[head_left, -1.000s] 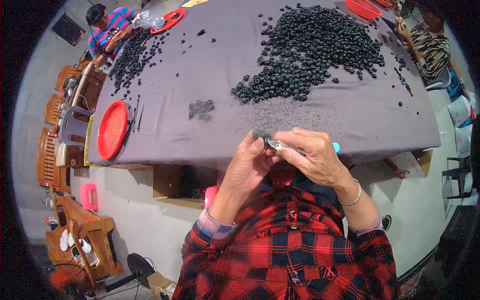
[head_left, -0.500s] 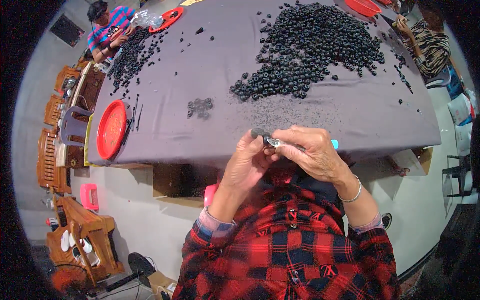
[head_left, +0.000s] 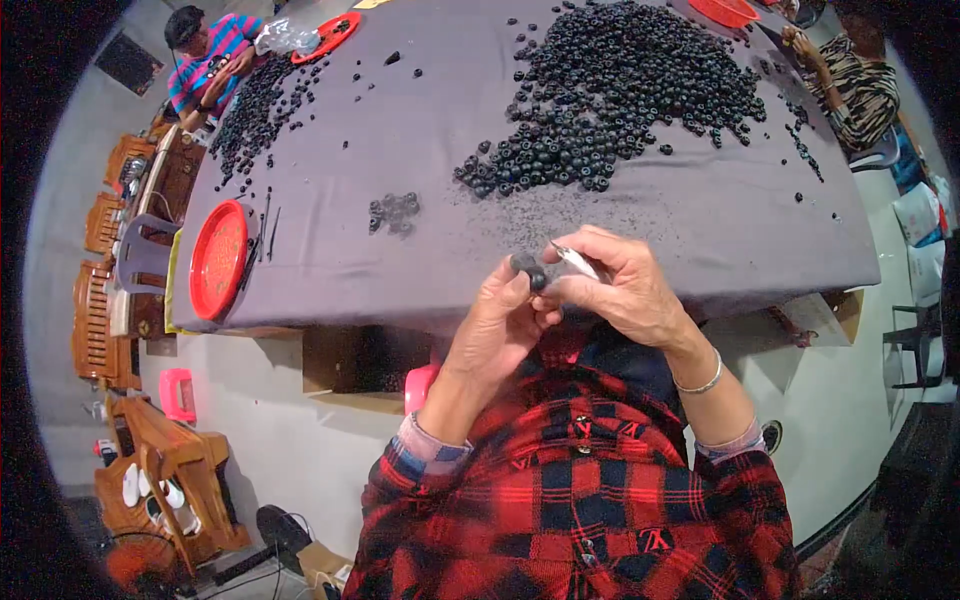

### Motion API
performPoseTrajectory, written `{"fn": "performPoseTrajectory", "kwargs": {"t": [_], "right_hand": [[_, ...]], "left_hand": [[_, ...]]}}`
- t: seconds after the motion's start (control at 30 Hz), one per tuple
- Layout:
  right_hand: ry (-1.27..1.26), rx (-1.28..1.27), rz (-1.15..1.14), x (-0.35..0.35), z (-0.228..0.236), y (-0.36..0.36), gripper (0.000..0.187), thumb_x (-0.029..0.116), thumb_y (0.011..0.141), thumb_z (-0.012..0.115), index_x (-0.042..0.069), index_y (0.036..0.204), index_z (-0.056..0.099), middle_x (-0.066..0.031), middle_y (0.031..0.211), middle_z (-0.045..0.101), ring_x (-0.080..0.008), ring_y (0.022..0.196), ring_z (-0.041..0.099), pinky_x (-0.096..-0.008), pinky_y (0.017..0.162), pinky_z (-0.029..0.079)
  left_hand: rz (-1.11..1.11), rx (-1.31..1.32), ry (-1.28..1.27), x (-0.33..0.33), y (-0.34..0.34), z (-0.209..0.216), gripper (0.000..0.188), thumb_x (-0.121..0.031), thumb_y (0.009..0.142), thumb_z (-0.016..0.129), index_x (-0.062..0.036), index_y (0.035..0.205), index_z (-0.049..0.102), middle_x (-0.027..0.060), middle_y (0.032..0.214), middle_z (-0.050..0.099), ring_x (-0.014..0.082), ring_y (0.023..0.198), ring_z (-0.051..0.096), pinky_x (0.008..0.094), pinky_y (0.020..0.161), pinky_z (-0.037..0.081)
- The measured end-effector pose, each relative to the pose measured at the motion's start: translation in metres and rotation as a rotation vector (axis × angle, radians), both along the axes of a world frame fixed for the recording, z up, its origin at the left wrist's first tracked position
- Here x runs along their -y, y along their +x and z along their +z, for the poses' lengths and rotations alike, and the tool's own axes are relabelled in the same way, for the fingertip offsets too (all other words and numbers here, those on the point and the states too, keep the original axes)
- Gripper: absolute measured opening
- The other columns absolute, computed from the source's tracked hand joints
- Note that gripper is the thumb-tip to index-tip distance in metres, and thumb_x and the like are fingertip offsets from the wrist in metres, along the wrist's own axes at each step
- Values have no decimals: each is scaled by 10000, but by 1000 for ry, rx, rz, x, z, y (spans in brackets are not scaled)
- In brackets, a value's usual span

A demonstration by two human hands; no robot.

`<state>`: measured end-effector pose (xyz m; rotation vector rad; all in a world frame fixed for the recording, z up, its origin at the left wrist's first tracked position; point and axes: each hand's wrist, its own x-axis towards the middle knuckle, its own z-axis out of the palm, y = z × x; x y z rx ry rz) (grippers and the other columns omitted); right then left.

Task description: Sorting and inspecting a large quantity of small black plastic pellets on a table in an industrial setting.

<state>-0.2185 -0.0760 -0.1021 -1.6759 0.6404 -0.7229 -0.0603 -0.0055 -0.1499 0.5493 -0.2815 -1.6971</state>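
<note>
My left hand (head_left: 488, 325) pinches a small round black piece (head_left: 536, 277) between thumb and fingertips, at the near edge of the cloth-covered table. Beside it, my right hand (head_left: 632, 296) grips a small silver metal tool (head_left: 577, 262) with a thin pointed tip. The tip points up and away, apart from the black piece; the tool's exact kind does not show. Beyond my hands lies a large heap of black ring-like pieces (head_left: 620, 90), with dark crumbs (head_left: 545, 215) scattered in front of it. A small cluster of black pieces (head_left: 396, 213) sits farther left.
The grey tablecloth (head_left: 330, 215) carries a red tray (head_left: 220, 262) at left, with thin dark sticks (head_left: 266, 228) next to it. Two other people sit at the far left and far right, a black heap (head_left: 250, 120) before the left one. A cardboard box (head_left: 350, 365) stands below.
My right hand has drawn the tool back from the black piece, and its tip now points upward. My left hand still holds the piece in nearly the same spot.
</note>
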Motion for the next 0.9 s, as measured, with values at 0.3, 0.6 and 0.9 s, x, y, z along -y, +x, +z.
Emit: {"fn": "performPoseTrajectory", "kwargs": {"t": [0.3, 0.6, 0.9], "right_hand": [[160, 58, 52, 9, -21, 11, 122, 83, 828, 616, -31, 786, 619, -42, 749, 579, -87, 664, 562, -241, 611, 459], [-460, -470, -209, 79, -45, 52, 193, 198, 767, 579, 5, 768, 576, -190, 678, 540, -267, 587, 524, -381, 556, 409], [-676, -577, -250, 101, -63, 97, 126, 142, 711, 619, 78, 820, 628, -169, 776, 622, -362, 744, 603, -454, 672, 484]], "left_hand": [[-133, 66, -94, -2, 10, -1, 201, -151, 847, 633, -108, 1017, 536, 1, 846, 589, 98, 699, 570, 250, 620, 490], [506, 1365, -11, 26, 109, -29, 72, -73, 811, 632, -20, 858, 617, 38, 741, 595, 109, 584, 518, 238, 544, 411], [828, 2010, -27, 42, 123, -40, 202, -99, 774, 665, 17, 928, 604, 76, 812, 558, 151, 672, 543, 271, 586, 438]]}}
